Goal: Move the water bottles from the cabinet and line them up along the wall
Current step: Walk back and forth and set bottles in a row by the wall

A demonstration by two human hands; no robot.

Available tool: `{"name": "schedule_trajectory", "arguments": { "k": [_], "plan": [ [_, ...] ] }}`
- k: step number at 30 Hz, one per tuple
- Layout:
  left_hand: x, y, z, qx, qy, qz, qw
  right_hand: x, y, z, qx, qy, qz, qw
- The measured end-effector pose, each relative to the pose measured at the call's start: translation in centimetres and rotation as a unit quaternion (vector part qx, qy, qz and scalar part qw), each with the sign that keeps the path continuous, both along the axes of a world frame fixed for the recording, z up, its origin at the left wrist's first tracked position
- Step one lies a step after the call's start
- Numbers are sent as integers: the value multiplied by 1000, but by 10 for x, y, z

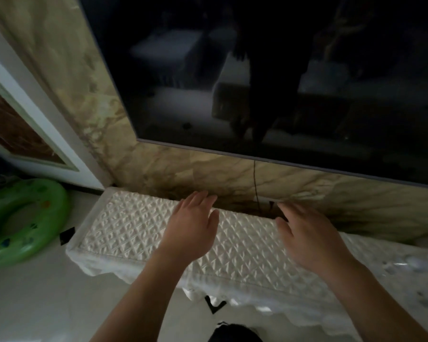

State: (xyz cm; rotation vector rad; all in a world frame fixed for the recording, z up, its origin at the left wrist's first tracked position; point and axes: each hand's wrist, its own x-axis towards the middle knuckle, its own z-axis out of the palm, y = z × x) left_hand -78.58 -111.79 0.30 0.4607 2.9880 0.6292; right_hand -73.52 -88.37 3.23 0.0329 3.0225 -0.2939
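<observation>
Head view: both hands empty, fingers spread apart, above the white quilted cloth-covered cabinet top (124,225) at 6 o'clock.
Left hand (192,228): palm down, fingers straight, tips at the cover's back edge by the beige marble wall (173,169); contact unclear. Right hand (309,235), 5 o'clock: fingers loosely bent, blurred. Black television screen (257,70) at 12. Green inflatable ring (22,218) on the floor at 9.

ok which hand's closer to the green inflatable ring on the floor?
Left. The left hand is over the quilted cover, right of the green ring; the right hand is further right again.
</observation>
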Motion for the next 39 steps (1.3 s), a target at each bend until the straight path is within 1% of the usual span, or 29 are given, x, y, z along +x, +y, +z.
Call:
{"name": "schedule_trajectory", "arguments": {
  "k": [6,12,17,20,30,35,39],
  "plan": [
    [1,73,22,-6,14,-18,1000,3,68,17,-3,22,-9,1000],
    [14,137,28,-31,23,-21,999,19,136,15,-18,24,0,1000],
    [52,205,31,-37,18,-8,999,48,203,14,-35,31,9,999],
    [82,251,28,-35,12,2,999,72,247,13,-39,18,22,999],
    [188,398,21,-20,-21,27,999,163,396,15,-18,5,48,999],
    [211,454,20,-26,-21,24,999,188,454,14,-16,4,46,999],
    [218,488,19,-24,-20,19,999,191,492,10,-22,-6,38,999]
  ]
}}
